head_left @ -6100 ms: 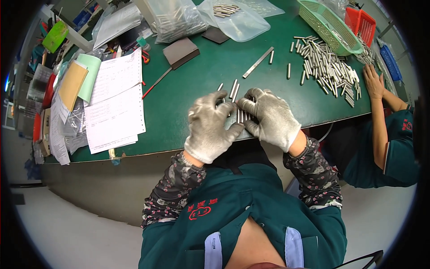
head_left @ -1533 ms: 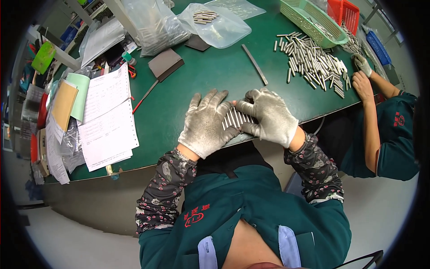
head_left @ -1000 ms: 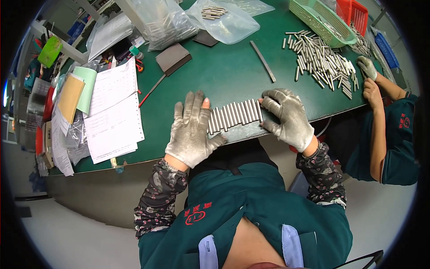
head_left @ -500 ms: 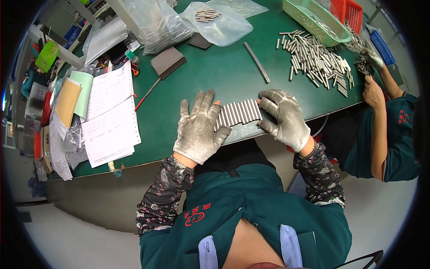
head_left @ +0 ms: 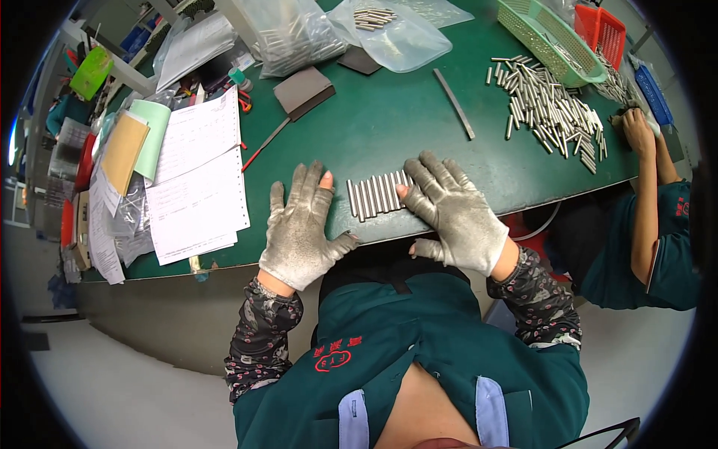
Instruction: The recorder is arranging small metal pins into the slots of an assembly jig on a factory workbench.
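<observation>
Pressing flat on the green desk [head_left: 389, 120], left hand [head_left: 303, 224] and right hand [head_left: 452, 209] both spread open, gripping nothing, bracketing a row of metal rods [head_left: 376, 196] near the front edge, probably keeping them lined up.

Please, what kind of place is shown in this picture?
Probably a small factory workbench for sorting parts. Grey work gloves cover the left hand and right hand beside a row of short metal rods; a loose pile of metal rods and green plastic basket lie nearby.
</observation>
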A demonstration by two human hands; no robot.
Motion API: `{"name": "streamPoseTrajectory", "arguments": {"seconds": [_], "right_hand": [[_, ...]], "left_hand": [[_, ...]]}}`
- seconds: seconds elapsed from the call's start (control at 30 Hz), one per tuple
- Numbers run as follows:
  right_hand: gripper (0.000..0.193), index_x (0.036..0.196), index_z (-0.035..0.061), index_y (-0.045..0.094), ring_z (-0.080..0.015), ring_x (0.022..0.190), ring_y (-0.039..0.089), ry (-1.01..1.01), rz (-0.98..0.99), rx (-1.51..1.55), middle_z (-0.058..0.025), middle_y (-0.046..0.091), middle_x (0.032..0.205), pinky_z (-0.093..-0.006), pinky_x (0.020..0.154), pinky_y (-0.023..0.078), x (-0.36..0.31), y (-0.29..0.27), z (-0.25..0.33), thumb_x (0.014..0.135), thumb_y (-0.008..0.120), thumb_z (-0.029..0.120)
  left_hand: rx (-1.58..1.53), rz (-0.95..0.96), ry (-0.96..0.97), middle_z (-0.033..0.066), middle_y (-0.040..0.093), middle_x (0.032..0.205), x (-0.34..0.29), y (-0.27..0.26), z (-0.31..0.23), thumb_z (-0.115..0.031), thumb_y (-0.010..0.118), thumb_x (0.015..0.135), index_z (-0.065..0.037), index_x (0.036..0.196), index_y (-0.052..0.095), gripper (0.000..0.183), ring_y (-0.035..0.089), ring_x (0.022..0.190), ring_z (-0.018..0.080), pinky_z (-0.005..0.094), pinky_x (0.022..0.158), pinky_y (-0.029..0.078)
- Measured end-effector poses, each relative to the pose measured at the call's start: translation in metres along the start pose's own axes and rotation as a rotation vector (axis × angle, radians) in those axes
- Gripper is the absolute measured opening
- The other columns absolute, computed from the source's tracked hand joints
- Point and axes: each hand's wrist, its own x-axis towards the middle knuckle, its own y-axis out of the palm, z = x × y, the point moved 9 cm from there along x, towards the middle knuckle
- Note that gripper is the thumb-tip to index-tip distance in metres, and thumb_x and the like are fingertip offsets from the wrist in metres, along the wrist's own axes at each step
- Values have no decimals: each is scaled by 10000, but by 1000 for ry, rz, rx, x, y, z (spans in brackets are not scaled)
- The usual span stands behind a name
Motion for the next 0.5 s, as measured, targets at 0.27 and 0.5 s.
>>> {"name": "streamPoseTrajectory", "arguments": {"seconds": [0.27,0.5], "right_hand": [[812,1399,64,396,-463,1330,321,-4,0,47,-250,357,1432,-568,1076,275,3,-1,0,832,482,638],[661,1253,-29,534,-427,1263,440,116,-384,448,-269,500,1308,-450,1064,343,-10,-36,-41,891,517,525]], "left_hand": [[41,30,36,197,321,1470,-4,4,-3,-502,710,707,-25,1404,371,911,274,1386,364,571,1121,166],[-105,-142,4,175,475,1311,-5,-12,7,-352,775,664,-35,1220,545,680,436,1243,353,494,1051,319]]}}
